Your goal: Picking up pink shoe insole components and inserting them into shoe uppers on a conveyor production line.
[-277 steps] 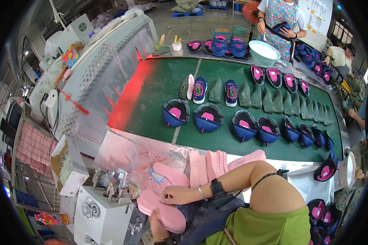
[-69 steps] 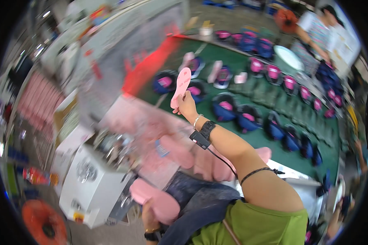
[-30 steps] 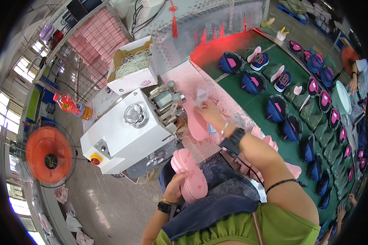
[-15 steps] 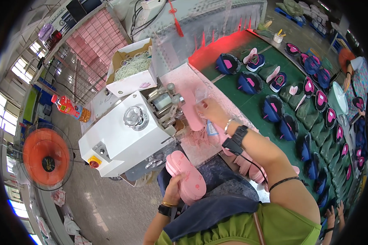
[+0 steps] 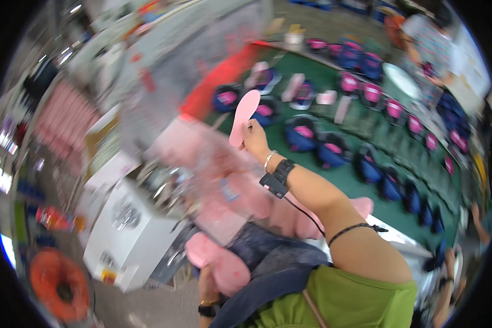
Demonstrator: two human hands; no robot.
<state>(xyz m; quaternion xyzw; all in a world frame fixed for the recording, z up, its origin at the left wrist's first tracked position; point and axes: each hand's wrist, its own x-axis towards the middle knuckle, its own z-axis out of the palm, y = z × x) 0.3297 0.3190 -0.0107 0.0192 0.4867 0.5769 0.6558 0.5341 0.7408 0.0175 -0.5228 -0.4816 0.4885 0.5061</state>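
At the far left stands a round orange floor fan [image 5: 59,284], low on the floor, and just right of it a white boxy bench machine [image 5: 127,229] with a grey dial on its face; both are smeared by motion blur. Below the machine's right corner, in the person's lap, lies a stack of soft pink foam insoles [image 5: 218,263], and the left hand [image 5: 206,284] sits under and against that stack near the lower edge. Only the wrist with a dark watch and part of the hand show, so I cannot tell whether its fingers are closed round the stack or merely propping it.

Further right, the right hand [image 5: 252,136] is raised out over the long green conveyor belt [image 5: 333,180], arm stretched forward, fingers pinched closed on the lower end of a single flat pink foam insole [image 5: 242,117], which stands nearly upright above the hand. A black wrist device and a thin bracelet sit just behind it. On the belt lie rows of dark blue shoe uppers with pink linings [image 5: 298,134], some near the hand, many more trailing off to the right, where another person [image 5: 426,38] works at the far end.

The hold is at one end only (a thin, floppy piece), so the insole may bend or slip if swung quickly. The unsteady lap stack could also slide to the floor as the body leans toward the belt.
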